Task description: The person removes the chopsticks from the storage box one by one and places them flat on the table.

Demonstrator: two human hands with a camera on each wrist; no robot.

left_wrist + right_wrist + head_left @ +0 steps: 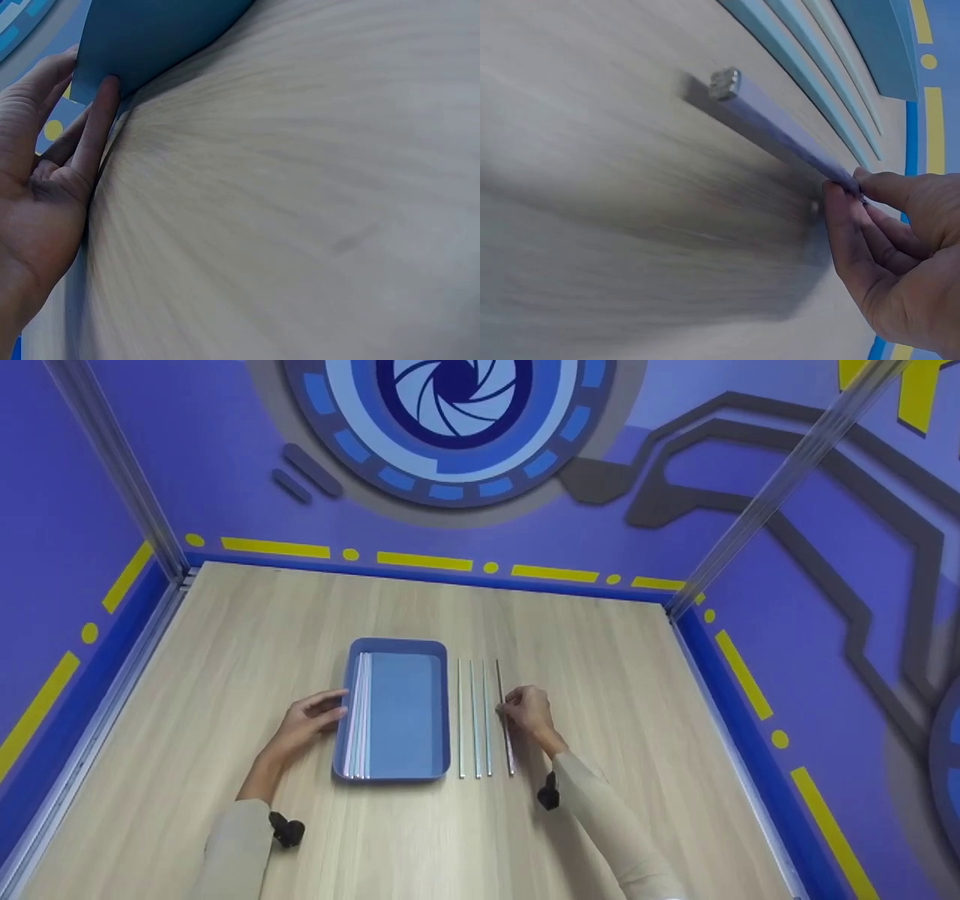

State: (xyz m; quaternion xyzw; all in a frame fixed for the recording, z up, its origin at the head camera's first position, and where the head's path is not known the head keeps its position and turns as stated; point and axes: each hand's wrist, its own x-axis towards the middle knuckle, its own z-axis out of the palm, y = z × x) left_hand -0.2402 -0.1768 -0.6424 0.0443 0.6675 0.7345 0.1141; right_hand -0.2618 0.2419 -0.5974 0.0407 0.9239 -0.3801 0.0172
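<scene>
My right hand (529,711) pinches a lilac metal chopstick (780,139) between thumb and fingertips, just above the table. In the right wrist view its blunt end points toward the camera. To its left, three chopsticks (473,720) lie side by side on the table, apart from one another. A blue rectangular tray (442,712) stands left of them, with several pale chopsticks (358,720) lying along its left wall. At that wall rests my left hand (304,721), its extended fingers touching the tray's outer side (150,45).
The wooden table (600,682) reaches to blue panels (225,472) at the back and sides. Metal posts (127,465) stand at the rear corners. Black wrist cameras (287,831) sit at both sleeves.
</scene>
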